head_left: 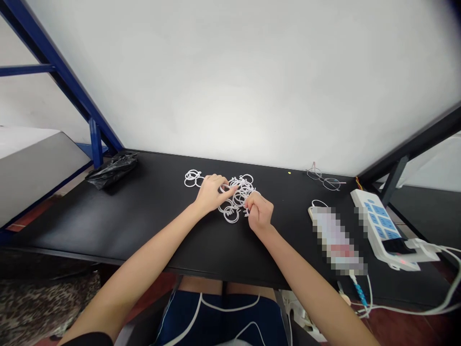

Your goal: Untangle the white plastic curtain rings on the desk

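Observation:
A heap of white plastic rings (237,194) lies in the middle of the black table (144,216). My left hand (210,192) rests on the heap's left side, its fingers pinching one ring. My right hand (259,210) is curled at the heap's right edge, fingers closed on another ring. A smaller cluster of white rings (192,178) lies apart, just left of my left hand.
A crumpled black plastic bag (113,169) sits at the table's far left. Eyeglasses (324,180) lie by the wall at the right. A phone (336,240) on a cable and a white power strip (383,228) with plugs occupy the right side.

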{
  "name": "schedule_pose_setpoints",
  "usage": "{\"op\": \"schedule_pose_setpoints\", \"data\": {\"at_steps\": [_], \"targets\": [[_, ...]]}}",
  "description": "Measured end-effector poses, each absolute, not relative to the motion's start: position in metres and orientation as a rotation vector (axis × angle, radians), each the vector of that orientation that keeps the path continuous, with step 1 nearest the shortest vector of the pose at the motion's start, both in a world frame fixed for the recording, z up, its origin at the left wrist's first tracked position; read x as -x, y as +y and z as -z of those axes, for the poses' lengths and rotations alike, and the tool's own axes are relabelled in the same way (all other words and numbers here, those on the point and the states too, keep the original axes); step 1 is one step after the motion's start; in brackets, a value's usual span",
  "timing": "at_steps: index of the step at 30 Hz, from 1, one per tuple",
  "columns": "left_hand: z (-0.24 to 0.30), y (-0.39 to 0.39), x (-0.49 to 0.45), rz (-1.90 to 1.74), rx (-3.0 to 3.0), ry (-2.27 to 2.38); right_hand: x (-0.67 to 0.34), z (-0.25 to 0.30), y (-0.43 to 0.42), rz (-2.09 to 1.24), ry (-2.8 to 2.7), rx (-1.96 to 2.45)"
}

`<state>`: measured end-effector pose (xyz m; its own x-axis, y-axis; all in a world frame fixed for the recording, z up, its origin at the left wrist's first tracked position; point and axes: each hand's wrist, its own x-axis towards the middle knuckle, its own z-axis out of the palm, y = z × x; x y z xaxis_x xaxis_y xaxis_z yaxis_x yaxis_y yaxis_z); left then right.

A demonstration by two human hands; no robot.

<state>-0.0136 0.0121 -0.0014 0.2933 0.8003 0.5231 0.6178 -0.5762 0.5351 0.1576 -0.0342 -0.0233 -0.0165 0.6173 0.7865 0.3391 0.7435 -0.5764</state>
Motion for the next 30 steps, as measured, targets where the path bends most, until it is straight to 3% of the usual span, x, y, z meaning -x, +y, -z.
{"op": "schedule_pose_setpoints", "data": {"at_steps": [21, 30], "targets": [[0.002, 0.034, 0.055, -0.459, -2.518, 1.923, -0.155, 0.027, -0.033, -0.217, -1.671, 0.838], [0.002, 0.033, 0.054, -0.408, -2.536, 1.937, -0.155, 0.027, -0.033, -0.229, -1.670, 0.847]]}}
